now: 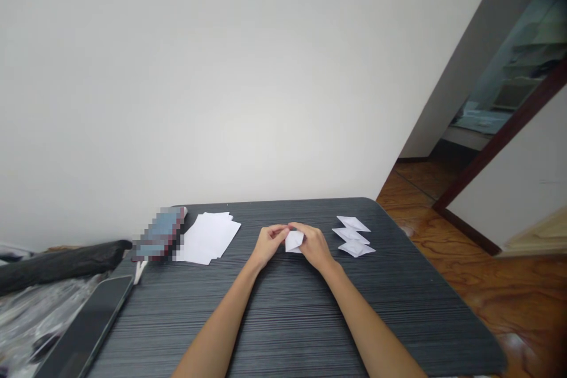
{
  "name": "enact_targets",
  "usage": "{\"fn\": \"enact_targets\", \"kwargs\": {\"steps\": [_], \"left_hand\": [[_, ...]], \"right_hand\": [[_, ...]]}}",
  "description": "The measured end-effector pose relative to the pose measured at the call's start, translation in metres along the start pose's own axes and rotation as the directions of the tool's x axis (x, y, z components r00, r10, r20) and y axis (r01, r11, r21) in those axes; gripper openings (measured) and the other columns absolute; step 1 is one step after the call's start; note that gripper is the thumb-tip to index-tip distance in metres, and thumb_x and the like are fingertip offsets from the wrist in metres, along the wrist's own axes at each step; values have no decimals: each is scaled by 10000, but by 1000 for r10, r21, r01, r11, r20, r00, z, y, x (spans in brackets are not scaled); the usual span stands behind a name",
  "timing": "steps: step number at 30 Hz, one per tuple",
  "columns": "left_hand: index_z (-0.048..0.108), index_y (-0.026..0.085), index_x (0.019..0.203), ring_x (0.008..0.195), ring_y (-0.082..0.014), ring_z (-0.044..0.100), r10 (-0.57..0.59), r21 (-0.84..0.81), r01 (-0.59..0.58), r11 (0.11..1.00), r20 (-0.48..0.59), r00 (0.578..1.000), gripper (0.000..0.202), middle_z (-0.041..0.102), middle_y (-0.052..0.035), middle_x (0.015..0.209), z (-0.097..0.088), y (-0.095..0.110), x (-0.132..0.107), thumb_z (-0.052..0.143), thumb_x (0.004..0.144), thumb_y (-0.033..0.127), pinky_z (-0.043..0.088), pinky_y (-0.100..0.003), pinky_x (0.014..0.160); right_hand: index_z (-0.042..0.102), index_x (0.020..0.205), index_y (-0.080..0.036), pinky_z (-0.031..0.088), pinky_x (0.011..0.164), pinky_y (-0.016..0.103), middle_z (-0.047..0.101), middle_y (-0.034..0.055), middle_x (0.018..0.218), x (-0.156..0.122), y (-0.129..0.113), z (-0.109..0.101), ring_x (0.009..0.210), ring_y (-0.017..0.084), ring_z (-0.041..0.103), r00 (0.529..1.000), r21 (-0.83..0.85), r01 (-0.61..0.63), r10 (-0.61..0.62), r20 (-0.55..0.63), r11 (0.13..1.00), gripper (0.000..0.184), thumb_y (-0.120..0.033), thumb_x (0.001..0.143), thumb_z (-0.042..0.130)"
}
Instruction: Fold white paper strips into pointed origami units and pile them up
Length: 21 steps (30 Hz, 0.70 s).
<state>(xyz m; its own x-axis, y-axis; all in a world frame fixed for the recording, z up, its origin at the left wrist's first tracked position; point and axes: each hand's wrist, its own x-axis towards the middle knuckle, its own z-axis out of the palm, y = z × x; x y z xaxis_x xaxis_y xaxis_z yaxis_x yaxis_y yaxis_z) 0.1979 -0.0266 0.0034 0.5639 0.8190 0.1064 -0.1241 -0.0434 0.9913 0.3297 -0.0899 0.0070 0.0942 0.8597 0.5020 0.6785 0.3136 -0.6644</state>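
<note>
A small piece of folded white paper (294, 241) is held between my two hands above the middle of the table. My left hand (268, 243) pinches its upper left edge with thumb and fingers. On the other side, my right hand (315, 245) grips the paper's right edge, and the fingertips of both hands meet at its top. To the right lie three folded white paper pieces (353, 236) with pointed ends, in a column. A loose stack of white paper sheets (210, 237) rests on the left.
The dark wood-grain table (283, 319) stands against a white wall (266, 82). At its left are a blurred-out item (160, 233), a dark flat device (86, 328), a black roll (62, 264) and clear plastic wrapping (26, 313). A doorway opens at the right.
</note>
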Motion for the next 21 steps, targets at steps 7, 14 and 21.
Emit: {"fn": "enact_targets", "kwargs": {"steps": [7, 14, 21], "left_hand": [[643, 94, 797, 647, -145, 585, -121, -152, 124, 981, 31, 992, 287, 655, -71, 740, -4, -2, 1, 655, 610, 312, 444, -251, 634], [632, 81, 786, 608, -140, 579, -101, -101, 88, 991, -133, 986, 291, 651, -74, 700, -13, -3, 6, 656, 601, 305, 453, -243, 584], [623, 100, 840, 577, -130, 571, 111, 155, -80, 985, -203, 973, 296, 644, -55, 673, -8, 1, 2, 600, 654, 329, 420, -195, 494]], "right_hand": [[556, 1061, -178, 420, 814, 329, 605, 78, 1012, 1, -1, -4, 927, 187, 552, 996, 90, 10, -18, 85, 996, 388, -88, 709, 423], [411, 1181, -98, 367, 374, 184, 619, 53, 696, 8, 5, -13, 457, 98, 563, 912, 448, -395, 287, 292, 802, 437, -331, 821, 331], [550, 718, -95, 378, 364, 173, 609, 42, 546, 6, 1, -6, 477, 139, 597, 872, 538, -477, 300, 386, 694, 293, -382, 664, 569]]}}
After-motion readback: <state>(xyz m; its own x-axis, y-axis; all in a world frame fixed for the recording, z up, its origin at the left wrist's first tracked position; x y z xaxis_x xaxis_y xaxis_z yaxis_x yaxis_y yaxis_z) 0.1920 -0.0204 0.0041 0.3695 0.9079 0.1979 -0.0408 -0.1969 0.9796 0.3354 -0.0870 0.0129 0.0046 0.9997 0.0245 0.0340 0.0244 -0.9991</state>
